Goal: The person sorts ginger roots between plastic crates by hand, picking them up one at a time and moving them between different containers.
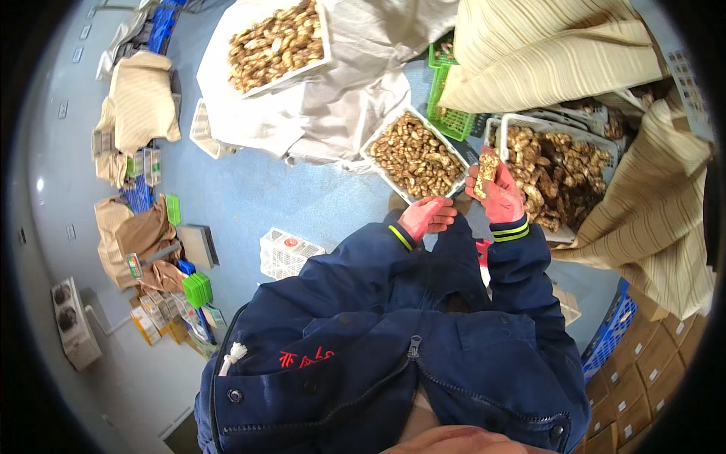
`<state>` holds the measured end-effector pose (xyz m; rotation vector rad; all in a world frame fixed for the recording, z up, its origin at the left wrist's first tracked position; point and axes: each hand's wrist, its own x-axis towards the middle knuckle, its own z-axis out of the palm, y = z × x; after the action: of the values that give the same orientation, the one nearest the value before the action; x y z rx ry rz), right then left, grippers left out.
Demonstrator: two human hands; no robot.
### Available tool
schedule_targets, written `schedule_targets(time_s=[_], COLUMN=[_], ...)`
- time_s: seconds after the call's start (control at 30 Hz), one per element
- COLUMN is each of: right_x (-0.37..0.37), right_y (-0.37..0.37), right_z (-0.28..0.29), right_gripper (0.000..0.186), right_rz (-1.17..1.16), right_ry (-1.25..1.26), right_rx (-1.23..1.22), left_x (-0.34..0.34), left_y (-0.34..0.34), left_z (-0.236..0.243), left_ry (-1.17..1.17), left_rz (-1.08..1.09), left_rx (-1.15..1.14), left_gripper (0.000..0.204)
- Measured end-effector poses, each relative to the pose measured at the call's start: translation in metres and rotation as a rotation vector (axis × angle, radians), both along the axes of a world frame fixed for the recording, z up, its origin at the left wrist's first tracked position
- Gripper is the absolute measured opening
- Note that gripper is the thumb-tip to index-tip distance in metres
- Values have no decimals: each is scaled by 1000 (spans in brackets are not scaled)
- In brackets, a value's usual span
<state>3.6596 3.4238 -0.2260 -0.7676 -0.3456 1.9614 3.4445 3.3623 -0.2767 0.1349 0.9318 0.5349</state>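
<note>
Ginger-like rhizome (486, 174) in right hand (501, 195)

My right hand pinches the knobbly piece upright, just left of a heaped white crate (558, 125). My left hand (428, 218), fingers loosely uncurled, is at the near edge of a second white crate (386, 180), filled with smaller rhizomes (417, 155). Whether it touches the rim, I can't tell.

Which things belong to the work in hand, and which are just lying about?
Seemingly in use:
knobbly piece in the right hand
crate of smaller pieces near the left hand
crate of larger clumps

Apparently lying about:
white basket
cardboard boxes
</note>
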Motion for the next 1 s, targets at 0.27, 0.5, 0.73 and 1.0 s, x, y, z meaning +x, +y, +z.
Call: schedule_targets(time_s=[0.27,0.5,0.73,1.0], right_x=[-105,-163,-191,-226], right_y=[4,6,3,-31], right_z=[30,89,111,62], right_gripper=[64,65,68,87], right_rz=[26,120,275,362], right_ry=[280,29,-15,-60], right_rx=[14,77,138,215], left_x=[-92,-163,-183,-180], left_y=[-4,-8,-38,-124], left_z=[20,44,68,44], left_ry=[-48,-52,-2,201], left_rz=[169,219,391,514], left_rx=[49,64,77,-13], left_gripper=[37,33,36,35])
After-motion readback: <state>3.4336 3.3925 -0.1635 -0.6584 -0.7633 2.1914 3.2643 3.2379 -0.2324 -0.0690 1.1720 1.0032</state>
